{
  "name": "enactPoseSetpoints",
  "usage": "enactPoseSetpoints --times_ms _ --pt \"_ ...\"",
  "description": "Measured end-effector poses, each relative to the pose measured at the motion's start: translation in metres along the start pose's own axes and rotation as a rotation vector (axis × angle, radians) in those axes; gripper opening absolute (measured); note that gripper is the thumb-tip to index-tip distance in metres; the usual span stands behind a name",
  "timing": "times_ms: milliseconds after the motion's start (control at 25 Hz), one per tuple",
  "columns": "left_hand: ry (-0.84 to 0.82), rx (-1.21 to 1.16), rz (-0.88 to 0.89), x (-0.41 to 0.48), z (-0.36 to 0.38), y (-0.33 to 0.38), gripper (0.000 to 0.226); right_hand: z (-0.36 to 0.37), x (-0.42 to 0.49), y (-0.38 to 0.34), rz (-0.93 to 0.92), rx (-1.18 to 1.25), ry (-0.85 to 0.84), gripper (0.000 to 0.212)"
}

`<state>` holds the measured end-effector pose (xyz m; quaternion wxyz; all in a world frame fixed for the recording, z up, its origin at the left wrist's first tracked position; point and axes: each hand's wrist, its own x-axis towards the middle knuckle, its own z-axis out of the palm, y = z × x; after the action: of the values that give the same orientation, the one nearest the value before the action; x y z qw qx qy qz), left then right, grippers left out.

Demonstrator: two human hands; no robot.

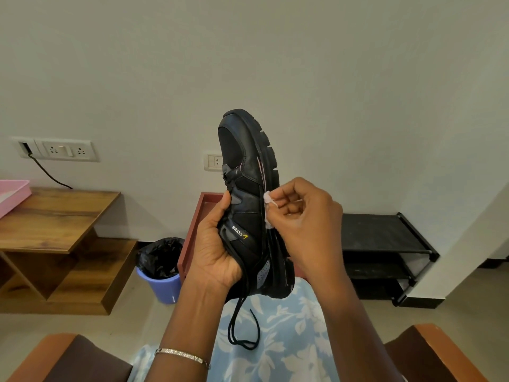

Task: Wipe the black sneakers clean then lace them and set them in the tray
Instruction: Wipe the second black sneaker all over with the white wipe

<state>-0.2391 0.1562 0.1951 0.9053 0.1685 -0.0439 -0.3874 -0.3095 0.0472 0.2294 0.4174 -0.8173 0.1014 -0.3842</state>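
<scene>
You are holding the black sneaker (pixel 243 153) toe-up in front of you, your left hand (pixel 217 249) curling round its collar. Your right hand (pixel 305 216) is pinching a small white wipe (pixel 267 197) against its side by the sole.

Soft, even indoor light with diffuse shadows; the pale wall (pixel 358 64) grades from greyer at upper left to brighter at right. The black sneaker (pixel 248 166) reads as a dark, low-contrast mass with a dull sheen along its side, while the white wipe (pixel 267 198) is nearly blown out. Wide-angle distortion tilts the wooden shelf unit (pixel 57 213) and the black rack (pixel 385 232) outward at the edges, and detail softens toward the bottom corners.
</scene>
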Motion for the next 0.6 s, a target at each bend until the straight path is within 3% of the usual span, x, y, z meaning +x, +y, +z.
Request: enactPoseSetpoints --times_ms 200,440,600 --pt "0.016 -0.042 -0.025 0.001 -0.002 -0.001 0.042 -0.022 -0.023 0.001 0.088 -0.048 -0.240 0.012" --pt "0.020 -0.023 -0.046 0.002 0.001 -0.007 0.044 -0.013 0.003 -0.005 -0.011 0.011 -0.010 0.006" --pt "0.063 -0.037 -0.010 0.004 -0.004 0.001 0.046 -0.011 -0.017 0.003 0.028 -0.021 -0.091 0.011"
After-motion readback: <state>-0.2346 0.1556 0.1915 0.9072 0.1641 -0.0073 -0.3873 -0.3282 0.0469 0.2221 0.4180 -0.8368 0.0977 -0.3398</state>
